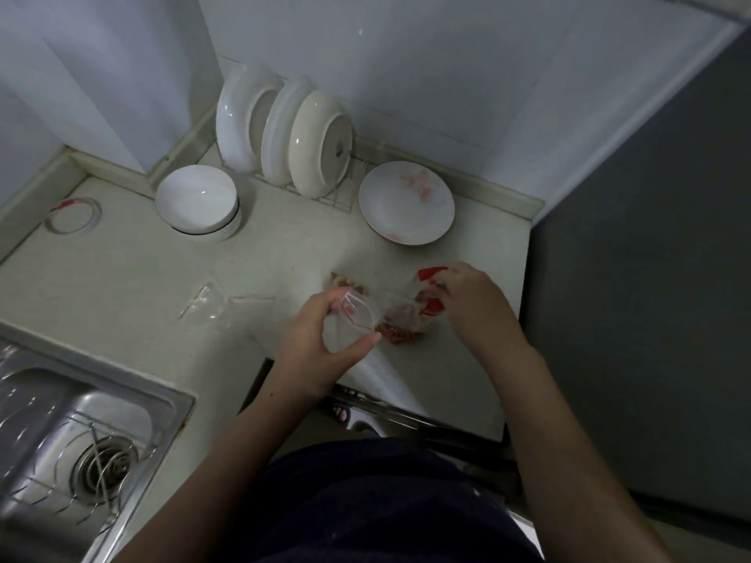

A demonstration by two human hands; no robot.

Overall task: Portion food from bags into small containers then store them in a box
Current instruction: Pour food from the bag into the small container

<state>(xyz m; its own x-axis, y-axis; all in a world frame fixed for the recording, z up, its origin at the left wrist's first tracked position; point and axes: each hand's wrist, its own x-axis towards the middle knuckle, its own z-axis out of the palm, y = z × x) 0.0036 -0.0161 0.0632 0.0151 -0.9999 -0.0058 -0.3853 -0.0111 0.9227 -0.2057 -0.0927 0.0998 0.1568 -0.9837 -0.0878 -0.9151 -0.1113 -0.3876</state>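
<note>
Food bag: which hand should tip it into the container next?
Right, probably. The right hand grips the food bag; the left hand is busy holding the small clear container beside it, tilted toward the bag.

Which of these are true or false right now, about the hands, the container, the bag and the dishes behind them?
1. The left hand holds a small clear container. True.
2. The right hand lies flat and idle. False: its grip pinches the food bag.
3. The white bowl lies upside down. False: it stands upright on the counter.
4. Three plates stand on edge in the rack. True.
</note>
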